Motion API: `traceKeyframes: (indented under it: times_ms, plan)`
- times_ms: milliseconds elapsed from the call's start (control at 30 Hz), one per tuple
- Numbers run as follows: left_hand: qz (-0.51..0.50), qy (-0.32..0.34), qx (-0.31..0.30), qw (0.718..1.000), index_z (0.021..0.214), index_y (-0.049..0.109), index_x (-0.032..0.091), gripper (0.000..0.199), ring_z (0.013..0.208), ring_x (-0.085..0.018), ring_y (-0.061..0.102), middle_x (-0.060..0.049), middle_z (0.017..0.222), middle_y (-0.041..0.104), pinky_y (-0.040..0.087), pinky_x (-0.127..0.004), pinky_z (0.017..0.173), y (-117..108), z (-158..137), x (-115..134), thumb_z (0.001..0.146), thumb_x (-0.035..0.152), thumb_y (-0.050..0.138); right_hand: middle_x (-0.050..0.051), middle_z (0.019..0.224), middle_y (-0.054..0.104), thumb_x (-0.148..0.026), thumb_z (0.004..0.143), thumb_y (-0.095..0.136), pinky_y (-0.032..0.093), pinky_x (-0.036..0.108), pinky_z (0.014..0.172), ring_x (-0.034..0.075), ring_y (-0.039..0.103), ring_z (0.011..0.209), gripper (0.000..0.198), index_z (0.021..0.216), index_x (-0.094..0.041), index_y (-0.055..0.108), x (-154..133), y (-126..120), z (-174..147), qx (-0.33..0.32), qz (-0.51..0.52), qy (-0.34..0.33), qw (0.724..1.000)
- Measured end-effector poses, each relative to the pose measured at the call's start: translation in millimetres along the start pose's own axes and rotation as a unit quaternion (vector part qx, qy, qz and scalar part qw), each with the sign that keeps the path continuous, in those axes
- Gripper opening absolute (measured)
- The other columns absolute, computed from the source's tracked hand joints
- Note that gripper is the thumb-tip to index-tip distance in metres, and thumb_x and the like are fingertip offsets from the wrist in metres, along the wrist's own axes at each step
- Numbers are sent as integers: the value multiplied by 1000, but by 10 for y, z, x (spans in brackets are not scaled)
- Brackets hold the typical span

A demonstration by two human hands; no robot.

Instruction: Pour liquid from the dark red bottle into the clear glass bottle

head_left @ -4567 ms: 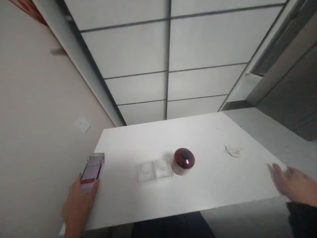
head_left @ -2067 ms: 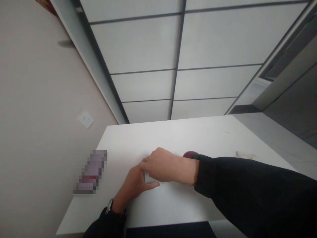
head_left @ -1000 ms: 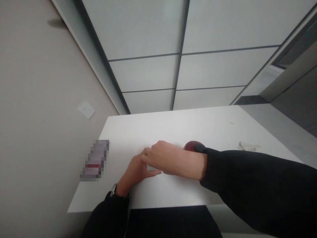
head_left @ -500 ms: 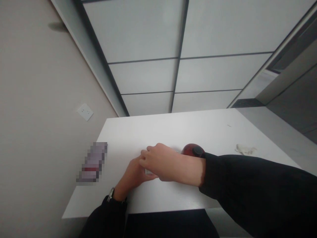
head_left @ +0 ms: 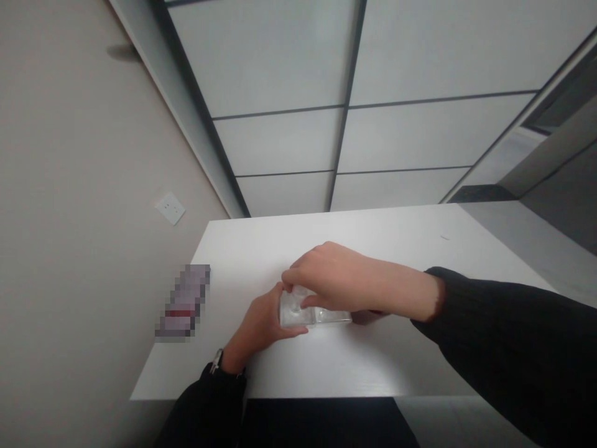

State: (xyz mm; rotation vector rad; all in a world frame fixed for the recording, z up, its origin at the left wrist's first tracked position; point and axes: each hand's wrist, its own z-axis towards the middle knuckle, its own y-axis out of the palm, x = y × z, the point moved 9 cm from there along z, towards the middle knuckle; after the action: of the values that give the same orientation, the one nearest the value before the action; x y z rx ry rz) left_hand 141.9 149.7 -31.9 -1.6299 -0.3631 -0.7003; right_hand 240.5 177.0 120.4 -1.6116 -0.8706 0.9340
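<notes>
We are pinching a light, brittle-looking clear plastic case [head_left: 313, 314] on the tabletop [head_left: 373, 236]: left hand [head_left: 261, 323] grasping its nine o'clock end, right hand [head_left: 336, 277] clenching its lid.

One clear plastic case [head_left: 313, 316], one phone [head_left: 183, 302] (blurred), two hands.

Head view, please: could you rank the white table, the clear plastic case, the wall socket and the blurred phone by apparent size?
1. white table
2. blurred phone and clear plastic case: similar, and the case is partly hidden by hands, so unranked
3. wall socket
</notes>
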Motion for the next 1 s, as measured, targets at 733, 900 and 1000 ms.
traceKeyframes:
  times_ms: [733, 900, 1000]
  plan:
    - [-80, -45, -50, 995, 128, 55, 26, 74, 109, -29, 71, -3, 119, 73, 51, -38, 94, 10, -16, 14, 64, 34, 93, 5, 89, 76, -52, 79, 81, 46, 31, 77, 18, 64, 80, 44, 103, -15, 77, 1378, 457, -163, 89, 425, 95, 896]
    - [-79, -55, -57, 994, 127, 54, 26, 73, 110, -30, 70, -3, 119, 73, 51, -39, 96, 15, -17, 1, 65, 32, 92, 4, 82, 71, -44, 79, 80, 45, 29, 72, 15, 59, 74, 37, 97, -12, 78, 1633, 1123, 189, 95, 411, 119, 899]
    - [-84, -46, -54, 994, 127, 54, 27, 72, 111, -30, 70, -5, 122, 73, 52, -41, 98, 22, -10, 6, 66, 31, 91, 6, 88, 74, -39, 84, 76, 47, 29, 77, 16, 62, 79, 33, 101, -11, 77, 1575, 1236, 295, 90, 397, 113, 907]
